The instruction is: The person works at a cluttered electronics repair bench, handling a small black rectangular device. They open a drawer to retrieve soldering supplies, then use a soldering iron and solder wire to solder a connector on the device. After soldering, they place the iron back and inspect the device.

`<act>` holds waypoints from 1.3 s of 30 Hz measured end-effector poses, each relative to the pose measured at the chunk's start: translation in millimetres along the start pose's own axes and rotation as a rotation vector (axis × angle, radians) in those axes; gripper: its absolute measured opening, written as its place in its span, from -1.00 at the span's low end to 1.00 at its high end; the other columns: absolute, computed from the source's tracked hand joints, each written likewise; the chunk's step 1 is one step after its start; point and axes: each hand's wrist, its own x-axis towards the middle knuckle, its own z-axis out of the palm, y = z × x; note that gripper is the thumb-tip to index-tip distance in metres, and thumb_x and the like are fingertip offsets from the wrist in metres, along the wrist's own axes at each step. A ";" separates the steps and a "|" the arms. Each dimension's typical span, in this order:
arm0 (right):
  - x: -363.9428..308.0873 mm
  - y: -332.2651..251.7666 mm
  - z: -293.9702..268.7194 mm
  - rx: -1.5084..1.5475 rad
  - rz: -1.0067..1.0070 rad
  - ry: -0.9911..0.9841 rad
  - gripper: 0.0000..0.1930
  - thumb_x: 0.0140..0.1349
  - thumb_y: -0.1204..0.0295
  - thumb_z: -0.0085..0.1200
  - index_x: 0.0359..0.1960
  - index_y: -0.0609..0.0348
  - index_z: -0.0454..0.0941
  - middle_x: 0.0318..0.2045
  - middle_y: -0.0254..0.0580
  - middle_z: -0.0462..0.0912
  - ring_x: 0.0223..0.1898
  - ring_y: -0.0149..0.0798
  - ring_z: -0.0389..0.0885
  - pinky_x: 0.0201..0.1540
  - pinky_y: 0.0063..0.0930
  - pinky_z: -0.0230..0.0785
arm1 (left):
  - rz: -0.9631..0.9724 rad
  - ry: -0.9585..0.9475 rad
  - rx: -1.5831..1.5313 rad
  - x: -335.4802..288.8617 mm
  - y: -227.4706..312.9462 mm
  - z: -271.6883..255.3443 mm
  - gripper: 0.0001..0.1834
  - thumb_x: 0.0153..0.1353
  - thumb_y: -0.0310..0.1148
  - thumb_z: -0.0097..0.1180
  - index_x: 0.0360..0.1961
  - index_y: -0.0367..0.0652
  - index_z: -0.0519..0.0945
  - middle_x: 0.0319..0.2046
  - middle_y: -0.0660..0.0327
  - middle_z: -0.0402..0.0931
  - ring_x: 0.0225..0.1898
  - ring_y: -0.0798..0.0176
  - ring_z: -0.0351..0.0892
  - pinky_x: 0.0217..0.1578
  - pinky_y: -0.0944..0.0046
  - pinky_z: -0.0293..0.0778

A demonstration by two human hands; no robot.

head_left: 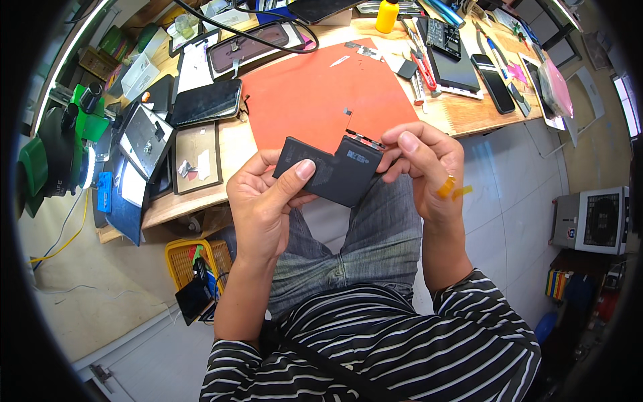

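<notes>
A black L-shaped phone battery [328, 175] is held above my lap, just off the table's front edge. My left hand [264, 191] grips its left part, the thumb flat on top and the fingers underneath. From its far edge a thin flex cable with a small connector [347, 112] sticks up. Along the far right edge runs a narrow strip with metal and reddish bits [364, 139]. My right hand [429, 161] is closed at that right end, fingertips against the battery's edge; exactly what they pinch is partly hidden. Pieces of amber tape [447, 186] cling to my right hand near the wrist.
An orange-red mat [301, 87] covers the table's middle, with small metal parts [365, 50] at its far side. Right of it lie red-handled pliers [423, 67] and a black phone [492, 84]. At left are a dark tablet-like device [206, 102] and a tray [197, 157]. A yellow basket [177, 261] stands below.
</notes>
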 end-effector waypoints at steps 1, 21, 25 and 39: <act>0.8 0.4 1.3 0.002 0.002 -0.011 -0.72 0.40 0.32 0.27 -0.17 0.37 0.71 -0.31 -0.12 0.77 -0.39 -0.38 0.75 -0.39 -0.60 0.58 | 0.001 0.001 0.001 -0.2 0.2 0.4 -0.85 0.35 -0.55 0.27 -0.13 -0.36 0.56 -0.27 -0.08 0.75 -0.31 0.17 0.84 -0.27 0.20 0.86; -5.3 37.9 3.5 0.446 0.461 -0.410 -0.31 0.61 -0.06 -0.16 0.01 0.57 0.58 -0.26 0.20 0.74 -0.41 -0.13 0.81 -0.53 -0.39 0.74 | 0.029 -0.297 -0.298 15.1 -16.0 -8.5 -0.72 0.38 -0.50 0.31 0.04 -0.38 0.58 0.01 -0.09 0.70 0.04 0.14 0.72 0.14 0.09 0.63; -18.6 52.0 18.0 0.895 0.698 -0.578 -0.36 0.59 0.01 -0.07 0.03 0.60 0.53 -0.31 0.17 0.73 -0.53 -0.18 0.77 -0.61 -0.43 0.67 | -0.102 -0.482 -0.402 32.6 -35.2 -9.4 -0.63 0.44 -0.41 0.25 0.19 -0.34 0.53 0.14 -0.17 0.61 0.15 0.04 0.67 0.22 0.07 0.59; -13.6 1.7 13.9 0.235 0.047 -0.015 -0.83 0.32 0.55 0.27 -0.25 0.44 0.54 -0.41 0.08 0.74 -0.57 -0.28 0.75 -0.53 -0.50 0.72 | -0.002 -0.190 0.146 2.9 1.5 -3.1 -0.78 0.43 -0.42 0.17 -0.13 -0.41 0.71 -0.27 0.06 0.73 -0.25 0.29 0.68 -0.11 0.28 0.58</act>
